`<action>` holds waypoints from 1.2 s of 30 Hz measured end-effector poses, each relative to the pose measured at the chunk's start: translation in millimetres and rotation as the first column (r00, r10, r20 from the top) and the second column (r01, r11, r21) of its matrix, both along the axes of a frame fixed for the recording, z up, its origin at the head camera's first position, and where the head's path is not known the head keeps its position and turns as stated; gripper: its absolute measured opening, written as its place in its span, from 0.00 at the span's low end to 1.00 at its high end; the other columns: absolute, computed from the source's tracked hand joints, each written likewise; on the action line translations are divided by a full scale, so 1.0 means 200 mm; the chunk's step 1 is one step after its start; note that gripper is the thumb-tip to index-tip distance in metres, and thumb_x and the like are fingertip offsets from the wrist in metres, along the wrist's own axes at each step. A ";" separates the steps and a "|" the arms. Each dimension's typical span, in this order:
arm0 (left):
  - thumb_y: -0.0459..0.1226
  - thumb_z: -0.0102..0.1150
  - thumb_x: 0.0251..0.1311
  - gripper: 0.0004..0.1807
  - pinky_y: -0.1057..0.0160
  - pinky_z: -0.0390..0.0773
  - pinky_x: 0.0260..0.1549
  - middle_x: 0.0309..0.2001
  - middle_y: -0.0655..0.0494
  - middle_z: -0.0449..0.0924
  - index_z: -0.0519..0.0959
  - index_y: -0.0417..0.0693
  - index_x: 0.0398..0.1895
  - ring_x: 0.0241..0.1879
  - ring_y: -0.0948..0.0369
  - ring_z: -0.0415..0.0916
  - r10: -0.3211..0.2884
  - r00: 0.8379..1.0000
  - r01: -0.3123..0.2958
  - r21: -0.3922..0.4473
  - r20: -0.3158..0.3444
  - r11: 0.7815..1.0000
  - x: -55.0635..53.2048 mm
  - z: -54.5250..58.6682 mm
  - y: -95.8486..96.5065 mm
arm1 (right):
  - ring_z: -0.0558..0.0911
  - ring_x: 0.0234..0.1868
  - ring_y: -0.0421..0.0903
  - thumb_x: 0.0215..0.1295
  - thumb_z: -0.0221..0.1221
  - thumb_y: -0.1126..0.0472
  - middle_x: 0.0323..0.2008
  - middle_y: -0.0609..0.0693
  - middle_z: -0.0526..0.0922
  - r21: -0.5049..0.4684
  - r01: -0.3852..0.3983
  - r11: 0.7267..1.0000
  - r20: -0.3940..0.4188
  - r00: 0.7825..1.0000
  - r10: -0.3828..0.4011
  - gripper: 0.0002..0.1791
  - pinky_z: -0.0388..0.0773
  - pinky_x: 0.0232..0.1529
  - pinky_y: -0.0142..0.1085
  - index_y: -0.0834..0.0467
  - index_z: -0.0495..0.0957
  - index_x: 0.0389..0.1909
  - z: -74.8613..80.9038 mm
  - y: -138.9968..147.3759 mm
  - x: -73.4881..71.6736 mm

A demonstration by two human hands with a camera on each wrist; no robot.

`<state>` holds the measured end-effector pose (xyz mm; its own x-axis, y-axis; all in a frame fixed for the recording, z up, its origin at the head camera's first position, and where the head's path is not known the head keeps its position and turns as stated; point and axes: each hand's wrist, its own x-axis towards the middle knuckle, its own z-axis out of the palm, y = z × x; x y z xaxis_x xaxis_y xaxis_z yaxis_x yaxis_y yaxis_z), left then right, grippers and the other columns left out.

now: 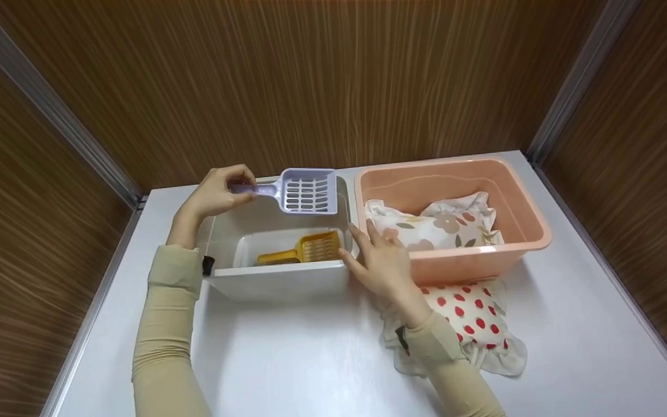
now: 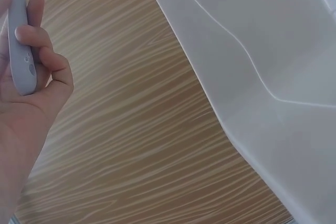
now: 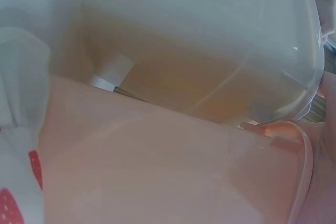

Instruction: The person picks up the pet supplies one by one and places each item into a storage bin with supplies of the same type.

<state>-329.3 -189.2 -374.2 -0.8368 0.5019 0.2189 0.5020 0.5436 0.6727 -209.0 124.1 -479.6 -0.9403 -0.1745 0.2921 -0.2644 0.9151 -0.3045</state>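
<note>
My left hand (image 1: 215,194) grips the handle of a lavender litter scoop (image 1: 275,190), raised over the back of a white bin (image 1: 281,285). The slotted head points right; in the left wrist view the fingers curl round its handle (image 2: 21,51). Inside the white bin lies a yellow litter scoop (image 1: 290,255), handle to the left. My right hand (image 1: 384,263), fingers spread, rests where the white bin meets a pink bin (image 1: 466,267), fingertips at both rims. The right wrist view shows only part of this hand (image 3: 326,145) at its right edge.
A floral ruffled cushion (image 1: 432,230) lies in the pink bin. On the white table (image 1: 287,359), in front of that bin, is a strawberry-print cushion (image 1: 475,315), partly under my right forearm. Wood-grain panels (image 1: 333,81) stand behind and at both sides.
</note>
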 end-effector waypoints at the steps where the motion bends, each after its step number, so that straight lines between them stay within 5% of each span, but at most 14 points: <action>1: 0.28 0.63 0.55 0.08 0.62 0.73 0.42 0.38 0.45 0.80 0.79 0.38 0.38 0.40 0.56 0.74 0.001 1.000 -0.001 -0.002 -0.001 1.000 0.00 0.00 0.00 | 0.78 0.56 0.65 0.69 0.45 0.35 0.67 0.64 0.68 0.001 -0.001 1.000 -0.005 1.000 0.001 0.34 0.69 0.59 0.54 0.51 0.69 0.69 0.00 0.00 0.00; 15: 0.30 0.63 0.57 0.09 0.57 0.73 0.44 0.40 0.44 0.80 0.78 0.39 0.41 0.41 0.54 0.74 0.028 1.000 -0.028 -0.008 0.009 1.000 -0.02 0.00 0.00 | 0.78 0.54 0.65 0.70 0.45 0.34 0.67 0.63 0.69 -0.004 0.000 1.000 -0.016 1.000 0.000 0.34 0.71 0.57 0.52 0.50 0.69 0.69 0.00 -0.01 0.02; 36: 0.29 0.64 0.55 0.14 0.58 0.73 0.46 0.44 0.42 0.82 0.81 0.37 0.46 0.43 0.53 0.75 0.022 0.998 -0.021 -0.011 0.053 1.000 -0.06 -0.08 0.05 | 0.79 0.51 0.65 0.68 0.47 0.35 0.66 0.62 0.71 0.000 0.010 1.000 -0.067 0.998 -0.009 0.34 0.73 0.51 0.53 0.49 0.71 0.67 -0.01 0.00 0.03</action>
<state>-340.3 -179.7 -389.2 -0.8577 0.4856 0.1692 0.4541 0.5610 0.6922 -202.8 123.2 -481.0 -0.9202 -0.1658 0.3547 -0.2756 0.9178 -0.2857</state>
